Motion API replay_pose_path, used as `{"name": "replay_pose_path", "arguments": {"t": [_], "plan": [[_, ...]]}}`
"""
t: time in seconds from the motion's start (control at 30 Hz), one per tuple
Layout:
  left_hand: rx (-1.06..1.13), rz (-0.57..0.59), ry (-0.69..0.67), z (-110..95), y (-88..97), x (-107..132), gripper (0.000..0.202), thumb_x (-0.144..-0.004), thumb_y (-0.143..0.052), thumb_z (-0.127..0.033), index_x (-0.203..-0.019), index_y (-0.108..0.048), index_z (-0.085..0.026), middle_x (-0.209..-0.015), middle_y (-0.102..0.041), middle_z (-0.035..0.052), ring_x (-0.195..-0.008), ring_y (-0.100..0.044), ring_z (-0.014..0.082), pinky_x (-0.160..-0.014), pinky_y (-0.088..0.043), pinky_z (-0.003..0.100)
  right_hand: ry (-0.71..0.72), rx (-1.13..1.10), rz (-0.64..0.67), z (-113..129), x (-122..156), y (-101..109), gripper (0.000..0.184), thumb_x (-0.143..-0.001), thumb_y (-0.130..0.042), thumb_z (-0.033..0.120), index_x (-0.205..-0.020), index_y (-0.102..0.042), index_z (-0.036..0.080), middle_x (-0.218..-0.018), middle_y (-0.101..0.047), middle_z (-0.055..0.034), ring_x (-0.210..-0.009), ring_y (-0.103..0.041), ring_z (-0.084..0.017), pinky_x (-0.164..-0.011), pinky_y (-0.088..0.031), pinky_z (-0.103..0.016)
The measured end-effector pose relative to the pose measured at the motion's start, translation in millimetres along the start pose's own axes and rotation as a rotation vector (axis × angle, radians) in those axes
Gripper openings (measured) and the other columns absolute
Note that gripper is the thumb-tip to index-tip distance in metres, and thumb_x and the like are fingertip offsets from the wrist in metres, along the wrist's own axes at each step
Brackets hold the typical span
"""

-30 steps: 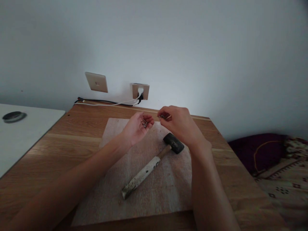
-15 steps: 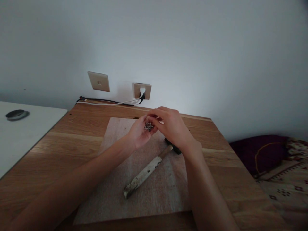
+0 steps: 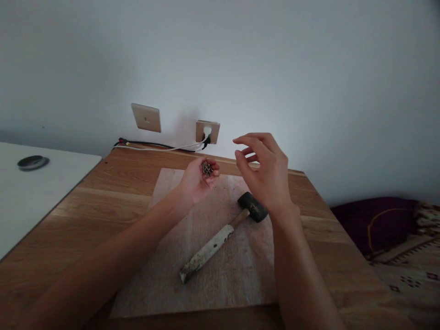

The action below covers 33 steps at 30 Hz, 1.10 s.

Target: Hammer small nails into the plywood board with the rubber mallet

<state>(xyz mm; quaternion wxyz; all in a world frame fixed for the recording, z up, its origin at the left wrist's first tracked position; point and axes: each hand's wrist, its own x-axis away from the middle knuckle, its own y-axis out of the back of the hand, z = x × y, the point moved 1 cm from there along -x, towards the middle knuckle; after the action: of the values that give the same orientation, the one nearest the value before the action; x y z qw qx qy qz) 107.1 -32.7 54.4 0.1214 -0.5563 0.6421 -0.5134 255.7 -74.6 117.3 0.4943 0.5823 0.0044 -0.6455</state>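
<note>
Metal pieces (image 3: 206, 168), a small cluster of short grey items that may be nails or screws (which cannot be told), are held in the cupped palm of the left hand (image 3: 196, 181). That hand is turned palm up above the far part of a pale board (image 3: 206, 256), and its fingers are curled loosely around the cluster. The right hand (image 3: 266, 172) is raised just to the right of it, apart from the left hand and from the metal pieces. Its fingers are spread and slightly bent, thumb and forefinger are parted, and nothing is seen between them.

Below the right hand a mallet (image 3: 223, 236) is laid on the board. Its black head is pointed toward the far right, and its worn, whitish handle is slanted toward the near left. The board is laid flat on a wooden table (image 3: 103, 201), which is set against a plain wall.

On the wall behind the hands a socket (image 3: 207, 132) with a white plug is seen, and a blank wall plate (image 3: 146, 117) is set to its left. Cables (image 3: 154, 146) are run along the table's back edge. A white surface (image 3: 34, 201) bearing a dark round object (image 3: 33, 162) is placed to the left. Dark purple fabric (image 3: 371, 220) and patterned cloth (image 3: 405, 266) are seen to the right.
</note>
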Motion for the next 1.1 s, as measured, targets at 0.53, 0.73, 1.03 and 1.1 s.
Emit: {"name": "replay_pose_path", "arguments": {"t": [0.53, 0.73, 1.03, 1.1], "plan": [[-0.012, 0.118, -0.148, -0.6, -6.4, 7.5, 0.04, -0.098, -0.043, -0.004, -0.072, -0.072, -0.012, -0.072, -0.073, 0.0091, -0.068, -0.068, 0.0152, -0.071, -0.057, 0.026, -0.086, 0.013, 0.471, -4.1, 3.6, -12.1, 0.023, -0.099, -0.062, 0.011, -0.112, -0.08, 0.018, -0.097, -0.075, -0.0076, -0.081, -0.069, -0.019, -0.079, -0.056, -0.035], [-0.048, 0.166, -0.152, -0.5, -1.7, 3.3, 0.037, -0.102, -0.046, -0.009, -0.073, -0.068, -0.015, -0.07, -0.069, 0.0043, -0.064, -0.065, 0.0135, -0.063, -0.051, 0.023, -0.067, -0.024, 0.529, -0.3, 6.1, -22.2, 0.04, -0.097, -0.06, 0.004, -0.132, -0.074, 0.019, -0.115, -0.073, -0.0116, -0.101, -0.07, -0.024, -0.095, -0.055, -0.039], [-0.046, 0.163, -0.163, 3.5, 8.9, -5.2, 0.034, -0.104, -0.052, -0.018, -0.072, -0.065, -0.018, -0.067, -0.067, 0.002, -0.064, -0.064, 0.0159, -0.073, -0.055, 0.029, -0.07, -0.058, 0.631, 3.6, 10.2, -29.4, 0.04, -0.096, -0.055, 0.0, -0.13, -0.071, 0.015, -0.131, -0.075, -0.0142, -0.122, -0.069, -0.028, -0.11, -0.051, -0.045], [-0.055, 0.15, -0.149, 4.1, 9.4, -6.0, 0.035, -0.104, -0.05, -0.018, -0.074, -0.067, -0.018, -0.067, -0.068, 0.0024, -0.065, -0.065, 0.0164, -0.075, -0.055, 0.03, -0.071, -0.041, 0.64, 5.0, 10.2, -30.5, 0.035, -0.097, -0.058, 0.002, -0.127, -0.071, 0.014, -0.13, -0.076, -0.0147, -0.12, -0.07, -0.028, -0.108, -0.053, -0.044]]}}
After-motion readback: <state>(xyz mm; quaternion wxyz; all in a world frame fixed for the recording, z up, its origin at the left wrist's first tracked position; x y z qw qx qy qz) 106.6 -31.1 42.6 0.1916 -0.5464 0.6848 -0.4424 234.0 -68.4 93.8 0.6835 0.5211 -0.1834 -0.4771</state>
